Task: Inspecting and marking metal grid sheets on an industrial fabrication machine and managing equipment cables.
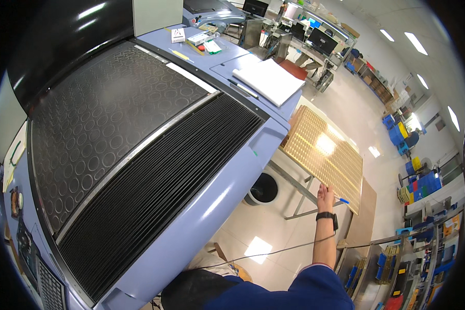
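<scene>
My right hand (pixel 325 198), with a black watch on the wrist, reaches forward to the near edge of a gold sheet (pixel 315 142). The sheet has a fine pattern of repeated small cells and reflects the ceiling light. My right fingers are closed at that edge; whether they also grip the sheet is too small to tell. Sticking out of the right side of the hand is a pen (pixel 344 200) with a blue end. A dark cable crosses the forearm. My left hand is out of view.
A large blue-grey machine with a black honeycomb bed (pixel 103 119) and ribbed cover (pixel 165 191) fills the left. White paper (pixel 271 82) and a pen (pixel 244 89) lie on its top. A bin (pixel 264 188) stands below; shelves (pixel 413 268) are at lower right.
</scene>
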Motion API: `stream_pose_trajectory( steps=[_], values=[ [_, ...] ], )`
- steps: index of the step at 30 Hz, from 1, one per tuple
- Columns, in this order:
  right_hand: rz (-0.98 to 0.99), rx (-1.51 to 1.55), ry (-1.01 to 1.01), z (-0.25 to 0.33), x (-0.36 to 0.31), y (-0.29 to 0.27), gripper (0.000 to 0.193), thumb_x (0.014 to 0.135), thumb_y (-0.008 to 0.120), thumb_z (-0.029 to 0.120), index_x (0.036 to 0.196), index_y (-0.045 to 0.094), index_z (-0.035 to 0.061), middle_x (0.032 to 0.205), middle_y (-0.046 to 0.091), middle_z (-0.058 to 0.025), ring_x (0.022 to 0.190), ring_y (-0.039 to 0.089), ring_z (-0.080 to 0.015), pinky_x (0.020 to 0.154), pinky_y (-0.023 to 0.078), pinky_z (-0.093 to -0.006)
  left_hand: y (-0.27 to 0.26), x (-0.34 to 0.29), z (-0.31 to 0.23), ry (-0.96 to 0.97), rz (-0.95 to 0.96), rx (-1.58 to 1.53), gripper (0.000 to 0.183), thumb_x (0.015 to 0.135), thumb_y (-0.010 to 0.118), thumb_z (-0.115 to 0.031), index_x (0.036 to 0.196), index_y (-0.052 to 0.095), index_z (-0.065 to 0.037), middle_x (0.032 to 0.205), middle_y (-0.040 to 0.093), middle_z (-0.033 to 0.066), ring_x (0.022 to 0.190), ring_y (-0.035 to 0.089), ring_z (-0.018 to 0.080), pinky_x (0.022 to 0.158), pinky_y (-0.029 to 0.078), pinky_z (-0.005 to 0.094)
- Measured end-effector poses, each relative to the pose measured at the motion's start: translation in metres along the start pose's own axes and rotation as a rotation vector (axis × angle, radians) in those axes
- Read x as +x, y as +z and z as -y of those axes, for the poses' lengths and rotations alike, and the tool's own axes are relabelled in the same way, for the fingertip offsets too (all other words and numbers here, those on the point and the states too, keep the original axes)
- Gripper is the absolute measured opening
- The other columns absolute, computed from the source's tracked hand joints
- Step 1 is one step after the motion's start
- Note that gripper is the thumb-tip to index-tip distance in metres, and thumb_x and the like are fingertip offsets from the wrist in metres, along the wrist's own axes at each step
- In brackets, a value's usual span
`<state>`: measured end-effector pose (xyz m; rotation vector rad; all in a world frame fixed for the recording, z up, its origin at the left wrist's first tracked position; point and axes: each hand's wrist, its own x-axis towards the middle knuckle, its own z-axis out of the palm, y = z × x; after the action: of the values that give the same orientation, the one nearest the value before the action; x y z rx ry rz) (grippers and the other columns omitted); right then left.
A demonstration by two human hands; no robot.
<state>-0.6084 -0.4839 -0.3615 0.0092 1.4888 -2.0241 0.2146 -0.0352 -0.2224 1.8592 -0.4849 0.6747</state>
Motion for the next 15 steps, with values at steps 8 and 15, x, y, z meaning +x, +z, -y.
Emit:
stream_pose_trajectory(
  steps=[8, 15],
  values=[
    [0.092, 0.219, -0.289, 0.082, -0.027, 0.002, 0.019, 0.098, 0.056, 0.009, 0.116, 0.054, 0.0023, 0.113, 0.061, -0.0120, 0.101, 0.065, -0.0248, 0.093, 0.057, -0.0370, 0.073, 0.008, -0.093, -0.279, 0.170, -0.354, 0.035, 0.094, 0.061, -0.024, 0.080, 0.065, 0.007, 0.066, 0.058, 0.0140, 0.053, 0.053, 0.0219, 0.049, 0.047, 0.0310],
    [0.513, 0.259, -0.552, 0.131, -0.204, 0.027, 0.016, 0.099, 0.052, 0.005, 0.114, 0.056, -0.0008, 0.111, 0.067, -0.0131, 0.102, 0.068, -0.0224, 0.091, 0.059, -0.0310, 0.065, 0.013, -0.089, -0.365, 0.169, -0.467, 0.038, 0.096, 0.057, -0.025, 0.080, 0.065, 0.009, 0.066, 0.059, 0.0149, 0.060, 0.056, 0.0249, 0.057, 0.049, 0.0356]
  ],
)
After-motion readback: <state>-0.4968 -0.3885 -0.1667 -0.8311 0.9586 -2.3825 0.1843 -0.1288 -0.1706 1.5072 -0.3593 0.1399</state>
